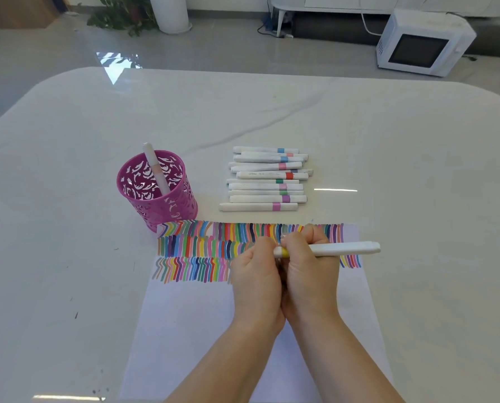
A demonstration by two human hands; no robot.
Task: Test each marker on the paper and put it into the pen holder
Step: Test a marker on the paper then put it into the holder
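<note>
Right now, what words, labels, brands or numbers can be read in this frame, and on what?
None can be read.
Pile of markers: faint dark print on a few barrels, too small to read.
Microwave: no legible label.
Held marker, pen holder, paper: no print shows.

We see table [388, 141]: stone-like top, glossy, smooth, grey veins, bright glare; paper [190, 330]: matt white sheet, ink strokes dull; pen holder [167, 210]: pink cut-out wall, slight sheen, we think painted metal, perhaps plastic; markers [266, 181] and held marker [341, 248]: smooth white plastic, satin; floor [213, 50]: polished, reflective.
</note>
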